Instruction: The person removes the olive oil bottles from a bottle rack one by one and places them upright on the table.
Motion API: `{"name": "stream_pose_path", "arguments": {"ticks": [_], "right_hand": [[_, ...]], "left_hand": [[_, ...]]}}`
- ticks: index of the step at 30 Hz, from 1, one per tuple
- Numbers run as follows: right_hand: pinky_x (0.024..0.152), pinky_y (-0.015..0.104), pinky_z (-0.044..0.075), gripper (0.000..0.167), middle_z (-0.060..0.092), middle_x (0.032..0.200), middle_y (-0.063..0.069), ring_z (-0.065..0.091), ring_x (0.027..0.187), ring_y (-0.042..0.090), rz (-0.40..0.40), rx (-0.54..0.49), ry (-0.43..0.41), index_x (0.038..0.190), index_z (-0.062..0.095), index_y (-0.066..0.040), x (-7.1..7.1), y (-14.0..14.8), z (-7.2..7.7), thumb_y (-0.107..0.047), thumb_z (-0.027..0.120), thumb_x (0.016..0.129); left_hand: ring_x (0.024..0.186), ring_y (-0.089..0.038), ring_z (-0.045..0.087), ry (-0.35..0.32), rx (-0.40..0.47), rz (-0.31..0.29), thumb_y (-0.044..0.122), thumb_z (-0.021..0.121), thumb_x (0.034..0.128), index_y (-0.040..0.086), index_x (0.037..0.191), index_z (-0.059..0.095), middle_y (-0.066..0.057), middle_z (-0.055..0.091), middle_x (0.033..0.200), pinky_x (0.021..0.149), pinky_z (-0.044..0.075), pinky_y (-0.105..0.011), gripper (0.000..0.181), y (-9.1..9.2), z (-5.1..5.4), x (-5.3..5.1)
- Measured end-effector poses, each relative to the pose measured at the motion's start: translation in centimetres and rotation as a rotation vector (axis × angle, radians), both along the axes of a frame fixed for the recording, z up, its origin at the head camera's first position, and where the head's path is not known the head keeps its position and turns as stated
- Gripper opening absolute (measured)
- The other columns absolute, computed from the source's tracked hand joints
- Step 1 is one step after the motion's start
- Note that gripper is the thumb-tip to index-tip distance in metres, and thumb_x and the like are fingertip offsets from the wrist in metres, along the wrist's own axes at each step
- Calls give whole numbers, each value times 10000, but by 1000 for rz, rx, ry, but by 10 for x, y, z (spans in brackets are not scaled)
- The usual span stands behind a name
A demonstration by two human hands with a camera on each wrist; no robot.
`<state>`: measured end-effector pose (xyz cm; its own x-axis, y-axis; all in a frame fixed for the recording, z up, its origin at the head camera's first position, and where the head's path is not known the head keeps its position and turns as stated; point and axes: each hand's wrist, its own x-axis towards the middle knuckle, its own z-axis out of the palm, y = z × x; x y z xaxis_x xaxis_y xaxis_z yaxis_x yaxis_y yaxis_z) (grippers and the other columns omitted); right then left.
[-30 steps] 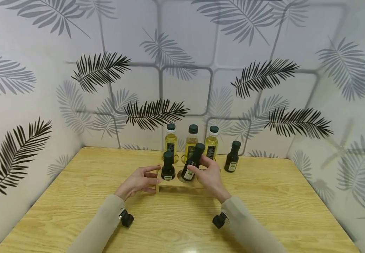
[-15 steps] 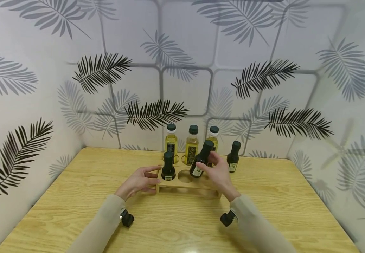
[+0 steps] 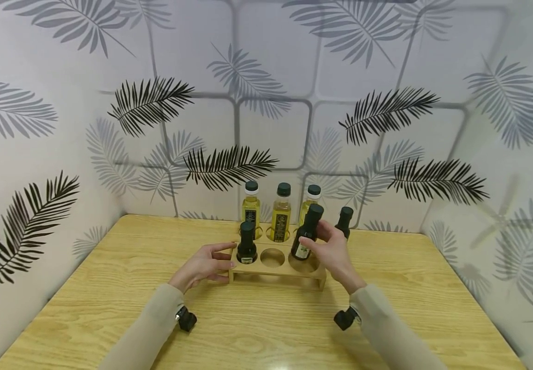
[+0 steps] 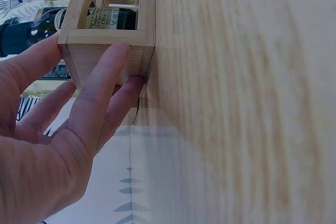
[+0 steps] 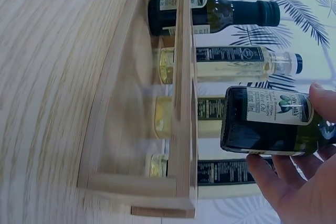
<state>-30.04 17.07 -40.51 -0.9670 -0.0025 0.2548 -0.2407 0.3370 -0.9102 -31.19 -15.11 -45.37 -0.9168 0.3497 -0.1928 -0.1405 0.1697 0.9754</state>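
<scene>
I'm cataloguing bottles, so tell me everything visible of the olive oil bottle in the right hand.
The olive oil bottle looks like dark glass, with a dark cap and pale label picturing green olives. Gripped by the right hand, it leans slightly, cap rightward, its base clear of the wooden rack, near the front-right hole.

Soft, even light fills the head view, with a pale glare spot on the counter (image 3: 248,326) at the bottom edge and faint shadow beneath the rack (image 3: 275,270) and sleeves (image 3: 144,326). The 2 wrist views are dimmer and bluish; in the left one, wood grain blurs.
</scene>
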Motion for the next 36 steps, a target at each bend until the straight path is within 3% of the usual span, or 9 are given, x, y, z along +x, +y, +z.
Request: {"name": "stream_pose_path", "arguments": {"ticks": [3, 9, 16, 25, 36], "right_hand": [[926, 439, 542, 572, 631, 1271, 204, 599, 1169, 320, 8, 8, -14, 1391, 525, -35, 0, 5, 0, -161, 748, 880], [917, 422, 521, 558, 623, 1280, 193, 585, 1176, 315, 4, 17, -23, 1420, 503, -71, 0, 15, 0, -154, 713, 909], [1049, 500, 440, 629, 535, 1377, 243, 505, 1277, 354, -33, 13, -73, 1480, 393, -8, 0, 29, -2, -142, 676, 935], [1065, 533, 423, 625, 490, 1407, 260, 465, 1304, 375, -58, 64, -87, 1496, 356, 0, 5, 48, -2, -174, 639, 966], [1100, 545, 395, 624, 451, 1435, 289, 432, 1339, 401, -67, 56, -93, 1508, 311, 28, 1, 70, -14, -136, 602, 981]], "left_hand": [[1121, -333, 641, 0, -5, 1, 64, 679, 920, 150, 1501, 424, -294, 420, 1459, 803, 601, -463, 641, 0, 1, 0], [1142, -342, 631, 0, -13, -3, 75, 678, 924, 157, 1503, 420, -291, 417, 1466, 809, 600, -460, 640, 0, 2, 0], [1175, -363, 609, 4, -10, -13, 94, 684, 924, 160, 1507, 411, -298, 409, 1471, 828, 594, -466, 647, 1, 2, -1], [1177, -367, 607, 8, -19, -13, 83, 675, 928, 162, 1504, 418, -293, 420, 1463, 823, 595, -464, 636, 0, 2, 2], [1177, -365, 607, 9, -17, -12, 82, 671, 931, 170, 1502, 423, -289, 422, 1462, 827, 594, -467, 629, -2, -1, 0]]}}
